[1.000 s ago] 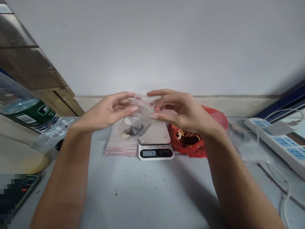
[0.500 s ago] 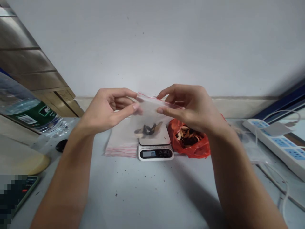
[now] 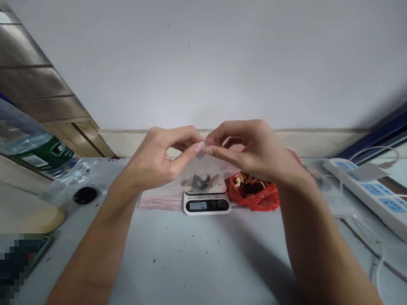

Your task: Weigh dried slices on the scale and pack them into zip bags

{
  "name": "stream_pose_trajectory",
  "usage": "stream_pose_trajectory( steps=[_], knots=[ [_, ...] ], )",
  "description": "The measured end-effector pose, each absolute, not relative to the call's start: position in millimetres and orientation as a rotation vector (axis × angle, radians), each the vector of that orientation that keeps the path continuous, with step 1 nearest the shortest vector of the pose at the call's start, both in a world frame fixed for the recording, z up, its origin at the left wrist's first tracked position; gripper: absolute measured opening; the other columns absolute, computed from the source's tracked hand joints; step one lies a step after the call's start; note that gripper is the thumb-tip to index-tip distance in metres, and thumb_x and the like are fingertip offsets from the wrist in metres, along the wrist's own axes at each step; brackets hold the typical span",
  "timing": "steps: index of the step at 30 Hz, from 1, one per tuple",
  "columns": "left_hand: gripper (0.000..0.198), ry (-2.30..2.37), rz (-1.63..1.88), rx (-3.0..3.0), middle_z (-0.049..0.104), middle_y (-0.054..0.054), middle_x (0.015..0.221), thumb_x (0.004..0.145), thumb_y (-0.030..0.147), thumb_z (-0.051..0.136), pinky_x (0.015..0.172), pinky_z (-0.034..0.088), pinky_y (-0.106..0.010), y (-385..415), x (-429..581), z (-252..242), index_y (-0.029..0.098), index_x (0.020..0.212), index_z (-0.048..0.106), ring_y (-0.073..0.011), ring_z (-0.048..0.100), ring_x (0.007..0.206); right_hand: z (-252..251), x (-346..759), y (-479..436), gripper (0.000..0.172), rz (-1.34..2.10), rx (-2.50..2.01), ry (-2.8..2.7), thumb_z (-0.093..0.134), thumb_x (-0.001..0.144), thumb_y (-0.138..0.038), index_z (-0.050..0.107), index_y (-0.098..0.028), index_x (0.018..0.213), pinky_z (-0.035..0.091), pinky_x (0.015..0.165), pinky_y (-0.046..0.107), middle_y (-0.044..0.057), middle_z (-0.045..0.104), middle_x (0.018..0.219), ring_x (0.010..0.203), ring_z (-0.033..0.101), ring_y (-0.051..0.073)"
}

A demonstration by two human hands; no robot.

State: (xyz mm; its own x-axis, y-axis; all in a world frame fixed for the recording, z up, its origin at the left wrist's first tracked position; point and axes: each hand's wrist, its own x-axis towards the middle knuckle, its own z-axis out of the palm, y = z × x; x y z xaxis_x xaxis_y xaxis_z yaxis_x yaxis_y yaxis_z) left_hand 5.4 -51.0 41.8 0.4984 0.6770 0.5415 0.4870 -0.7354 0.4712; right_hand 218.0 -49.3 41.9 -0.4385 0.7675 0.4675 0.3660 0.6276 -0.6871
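Both hands pinch the red-lined top edge of a clear zip bag (image 3: 205,163), my left hand (image 3: 165,154) and my right hand (image 3: 251,144) almost meeting at its middle. Dark and tan dried slices (image 3: 200,182) lie at the bottom of the bag, which hangs over a small white digital scale (image 3: 207,207). Its display seems to read 0.0. Left of the scale is a stack of flat zip bags (image 3: 160,202) with red edges. On its right, an open red plastic bag (image 3: 254,199) holds more dried slices.
At the left are a large water bottle (image 3: 47,148) and a black rounded object (image 3: 85,195). A white power strip (image 3: 375,190) with cables lies at the right. Small dark crumbs dot the table (image 3: 178,262), and a white wall (image 3: 203,63) rises behind.
My left hand has slid right along the bag's top edge toward my right hand. The hands and the bag are a little lower.
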Motion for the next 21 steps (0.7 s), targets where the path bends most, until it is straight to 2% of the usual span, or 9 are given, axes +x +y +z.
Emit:
stream_pose_trajectory(
  steps=[7, 12, 15, 19, 21],
  knots=[
    [0.022, 1.004, 1.009, 2.634, 0.074, 0.003, 0.075, 0.098, 0.028, 0.054, 0.069, 0.051, -0.025, -54, 7, 43, 0.023, 0.083, 0.069, -0.0143, 0.068, 0.069, 39, 214, -50, 0.017, 0.509, -0.792, -2.134, 0.071, 0.092, -0.028, 0.07, -0.019, 0.077, 0.046, 0.061, 0.029, 0.002, 0.07, 0.074, 0.068, 0.06, 0.015],
    [0.028, 1.064, 0.92, 2.772, 0.069, 0.002, 0.071, 0.1, 0.032, 0.049, 0.066, 0.047, -0.025, -48, 1, 44, 0.022, 0.081, 0.066, -0.014, 0.06, 0.063, 38, 223, -43, 0.024, 0.588, -0.838, -2.14, 0.071, 0.091, -0.037, 0.068, -0.019, 0.075, 0.045, 0.059, 0.029, 0.002, 0.071, 0.073, 0.067, 0.061, 0.015],
    [0.03, 1.13, 0.931, 2.776, 0.07, 0.001, 0.072, 0.1, 0.036, 0.048, 0.067, 0.047, -0.026, -44, -7, 47, 0.023, 0.08, 0.066, -0.0153, 0.062, 0.065, 39, 235, -40, 0.024, 0.581, -0.895, -2.145, 0.071, 0.089, -0.039, 0.069, -0.02, 0.074, 0.046, 0.06, 0.03, 0.002, 0.071, 0.073, 0.068, 0.063, 0.016],
    [0.031, 1.206, 0.957, 2.719, 0.071, 0.001, 0.072, 0.098, 0.041, 0.049, 0.066, 0.048, -0.027, -42, -18, 51, 0.026, 0.077, 0.067, -0.0171, 0.064, 0.065, 40, 248, -36, 0.035, 0.625, -1.028, -2.094, 0.075, 0.083, -0.056, 0.069, -0.024, 0.07, 0.049, 0.06, 0.033, 0.003, 0.071, 0.071, 0.067, 0.064, 0.019],
    [0.032, 1.232, 0.942, 2.708, 0.072, 0.001, 0.073, 0.098, 0.043, 0.049, 0.067, 0.049, -0.028, -41, -20, 52, 0.027, 0.077, 0.067, -0.018, 0.065, 0.066, 39, 251, -34, 0.036, 0.63, -1.057, -2.097, 0.075, 0.082, -0.058, 0.069, -0.024, 0.07, 0.05, 0.06, 0.034, 0.003, 0.071, 0.071, 0.067, 0.063, 0.02]
  ],
)
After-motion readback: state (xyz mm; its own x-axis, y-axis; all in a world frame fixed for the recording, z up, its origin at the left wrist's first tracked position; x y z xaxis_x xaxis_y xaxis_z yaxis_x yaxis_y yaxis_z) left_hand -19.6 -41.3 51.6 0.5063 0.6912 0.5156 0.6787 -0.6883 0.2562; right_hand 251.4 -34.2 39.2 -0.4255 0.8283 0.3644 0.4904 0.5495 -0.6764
